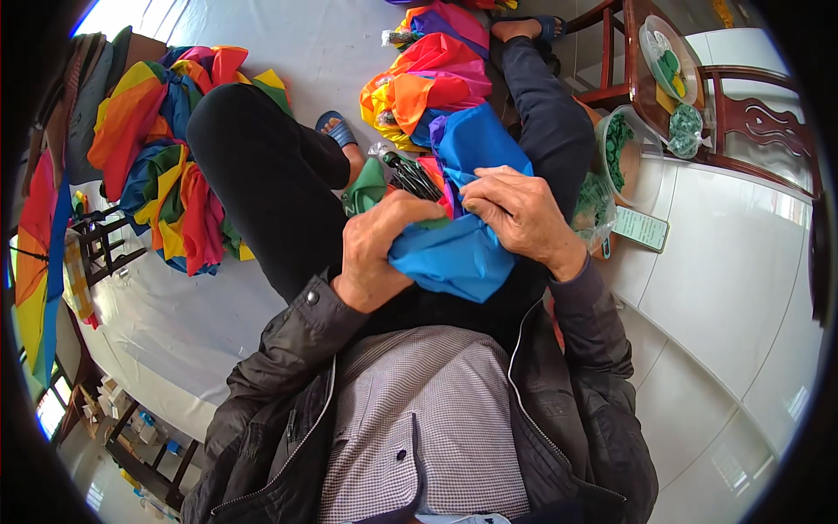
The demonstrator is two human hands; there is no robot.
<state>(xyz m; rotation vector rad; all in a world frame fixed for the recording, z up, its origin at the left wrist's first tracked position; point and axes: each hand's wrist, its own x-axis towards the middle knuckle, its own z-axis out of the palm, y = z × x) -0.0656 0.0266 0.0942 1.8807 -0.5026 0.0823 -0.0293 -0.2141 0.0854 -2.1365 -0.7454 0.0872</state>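
Note:
Over my lap lies a rainbow umbrella point(458, 262), partly gathered up, its blue panels toward me. My left hand point(380, 244) is closed on the left edge of the blue cloth, thumb reaching inward along the fold. On the other side my right hand point(522, 214) pinches the cloth between thumb and bent fingers; whatever small part lies under the fingertips is hidden. Dark metal ribs point(412, 177) of an umbrella show just beyond my hands, beside a green panel point(365, 186) and some purple and red cloth.
Rainbow umbrellas pile up at the left point(175, 188) and ahead between my feet point(428, 74). At right stand a tub of green pieces point(618, 153), a plastic bag point(594, 205), a phone-like card point(640, 229) and a wooden chair point(759, 113) near a stool holding a bowl point(668, 57).

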